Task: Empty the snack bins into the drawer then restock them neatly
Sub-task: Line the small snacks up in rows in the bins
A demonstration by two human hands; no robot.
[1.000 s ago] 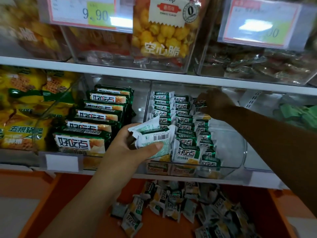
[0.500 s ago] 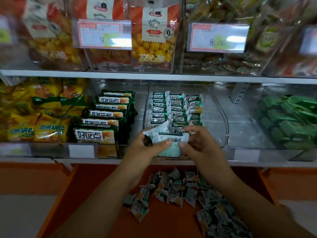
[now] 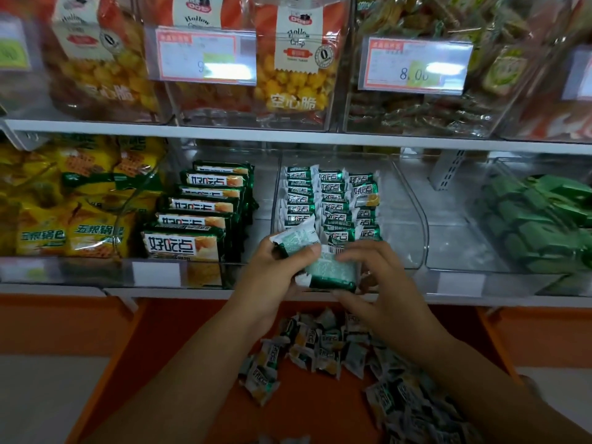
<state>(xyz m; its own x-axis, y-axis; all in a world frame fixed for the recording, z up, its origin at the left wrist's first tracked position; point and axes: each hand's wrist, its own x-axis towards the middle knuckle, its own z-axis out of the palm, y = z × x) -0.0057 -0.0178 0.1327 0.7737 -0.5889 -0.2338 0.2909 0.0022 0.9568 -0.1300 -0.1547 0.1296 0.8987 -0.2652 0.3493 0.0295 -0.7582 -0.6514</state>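
Both hands meet in front of the middle shelf, just above the open drawer. The left hand grips the held packets, a small bunch of green-and-white snack packets, its fingers curled behind them and the thumb pressed across the top. The right hand pinches the lowest packet of that bunch, with its fingers on the upper face and the thumb underneath. The bunch sits at the front lip of the clear bin. Inside that bin, rows of packets stand in three neat columns on the left side (the right side shows bare plastic). Below, the orange drawer holds loose packets in a scattered heap. The neighbouring bin to the left carries larger packs in the same livery. Beyond those lie yellow bags. To the right are green packets. Above hangs a price tag.
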